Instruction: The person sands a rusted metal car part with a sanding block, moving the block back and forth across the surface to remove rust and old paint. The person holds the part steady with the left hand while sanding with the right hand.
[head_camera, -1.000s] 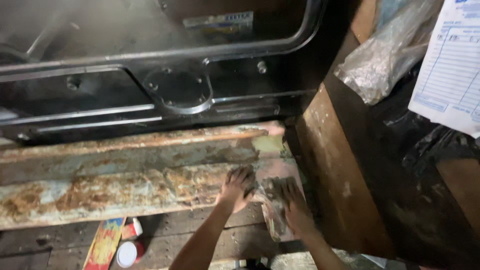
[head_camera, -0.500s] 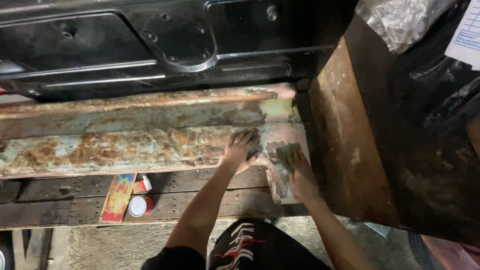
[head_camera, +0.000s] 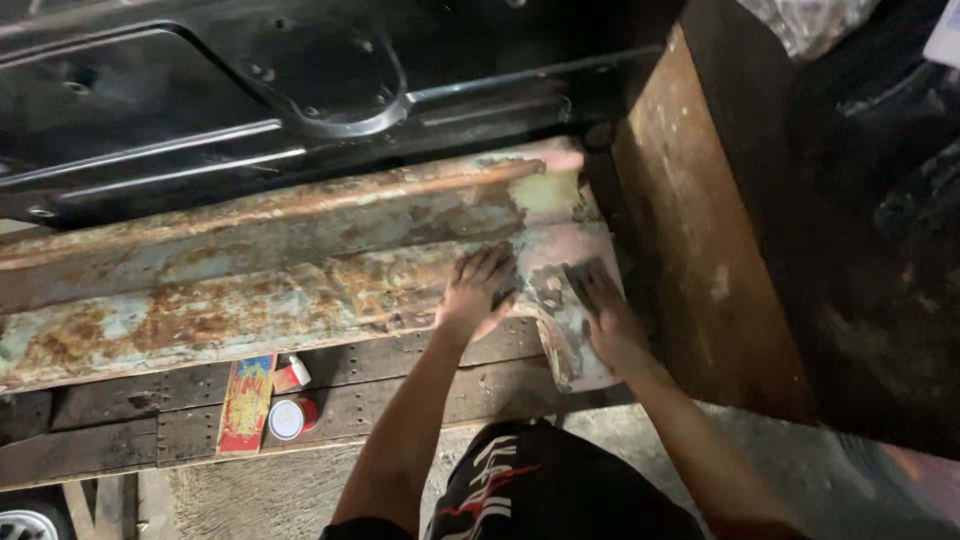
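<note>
From the head view, my left hand (head_camera: 478, 290) lies flat, fingers spread, on the rusty sill panel (head_camera: 280, 290), gripping nothing. My right hand (head_camera: 600, 305) presses a dark sanding pad (head_camera: 585, 275) on its worn end. I judge that sharp flaking edges could cut skin. Wooden planks (head_camera: 400, 385) lie below; the place is dim.

Rusty metal sill (head_camera: 250, 290) is unobstructed leftward; black panel (head_camera: 200, 120) blocks above, brown wall (head_camera: 700, 250) blocks right, can (head_camera: 287, 418) lies below.
</note>
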